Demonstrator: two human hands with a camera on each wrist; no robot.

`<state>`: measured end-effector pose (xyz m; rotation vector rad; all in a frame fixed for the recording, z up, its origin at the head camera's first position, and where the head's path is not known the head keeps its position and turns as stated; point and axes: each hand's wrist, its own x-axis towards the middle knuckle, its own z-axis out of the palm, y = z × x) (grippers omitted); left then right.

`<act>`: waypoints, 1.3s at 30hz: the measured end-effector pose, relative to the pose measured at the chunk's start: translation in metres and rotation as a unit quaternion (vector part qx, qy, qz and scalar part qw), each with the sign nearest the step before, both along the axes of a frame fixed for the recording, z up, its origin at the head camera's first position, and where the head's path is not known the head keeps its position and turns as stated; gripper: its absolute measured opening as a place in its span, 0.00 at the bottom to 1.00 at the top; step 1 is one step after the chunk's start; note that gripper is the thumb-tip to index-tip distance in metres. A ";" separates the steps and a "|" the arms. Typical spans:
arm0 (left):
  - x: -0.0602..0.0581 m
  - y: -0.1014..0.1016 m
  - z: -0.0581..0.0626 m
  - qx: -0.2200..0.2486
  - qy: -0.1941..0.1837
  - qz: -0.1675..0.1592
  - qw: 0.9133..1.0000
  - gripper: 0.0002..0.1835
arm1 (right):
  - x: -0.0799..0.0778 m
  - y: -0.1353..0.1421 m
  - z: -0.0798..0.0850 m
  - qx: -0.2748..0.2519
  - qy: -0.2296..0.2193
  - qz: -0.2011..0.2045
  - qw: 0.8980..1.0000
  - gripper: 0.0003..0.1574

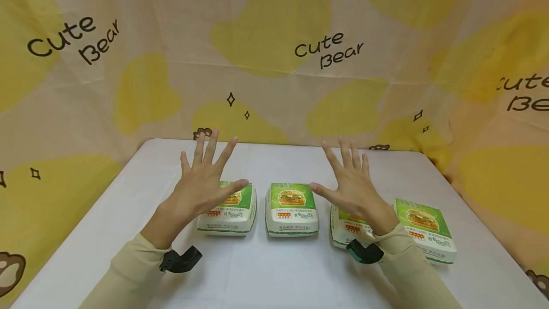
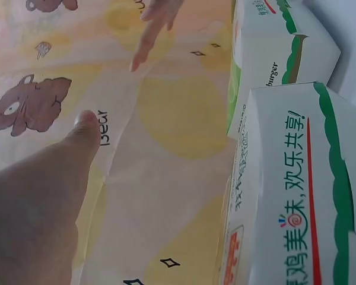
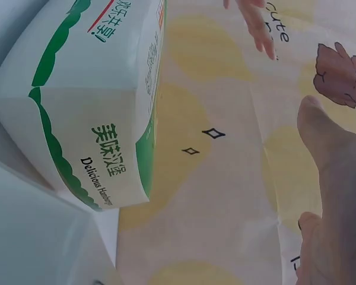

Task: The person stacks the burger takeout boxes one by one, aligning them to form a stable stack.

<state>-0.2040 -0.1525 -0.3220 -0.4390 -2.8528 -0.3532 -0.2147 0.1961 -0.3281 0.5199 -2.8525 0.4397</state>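
Both hands hover over a row of green-and-white burger boxes, fingers spread and holding nothing. My left hand (image 1: 199, 182) is above the leftmost burger box (image 1: 231, 221) and covers part of its lid. To its right a second burger box (image 1: 292, 210) lies between the hands, fully visible in the head view. Under my right hand (image 1: 355, 187) and wrist, a third burger box (image 1: 343, 228) is partly hidden. The rightmost burger box (image 1: 426, 230) sits at an angle beside the right forearm. In the left wrist view the left thumb (image 2: 77, 142) points away from a box side.
The boxes stand on a white table (image 1: 266, 271). A patterned cloth (image 1: 266, 27) with yellow patches and "Cute Bear" lettering hangs behind and at both sides. Each wrist wears a black band, such as the left wristband (image 1: 181, 260).
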 end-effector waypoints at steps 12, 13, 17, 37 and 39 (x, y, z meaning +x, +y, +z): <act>-0.005 -0.019 -0.009 0.048 0.017 -0.051 0.997 0.52 | -0.002 -0.006 -0.003 -0.015 -0.017 0.038 0.999 0.65; -0.004 -0.022 -0.010 0.051 0.018 -0.052 0.997 0.53 | -0.002 -0.006 -0.003 -0.018 -0.019 0.043 0.999 0.65; -0.004 -0.030 -0.013 0.070 0.019 -0.057 0.996 0.52 | -0.003 -0.008 -0.006 -0.033 -0.025 0.060 0.997 0.65; -0.017 -0.068 -0.026 0.212 -0.104 -0.116 0.965 0.38 | -0.001 -0.023 -0.013 -0.125 -0.092 0.091 0.984 0.64; -0.018 -0.072 -0.025 0.207 -0.134 -0.125 0.961 0.39 | -0.001 -0.024 -0.013 -0.130 -0.097 0.096 0.982 0.64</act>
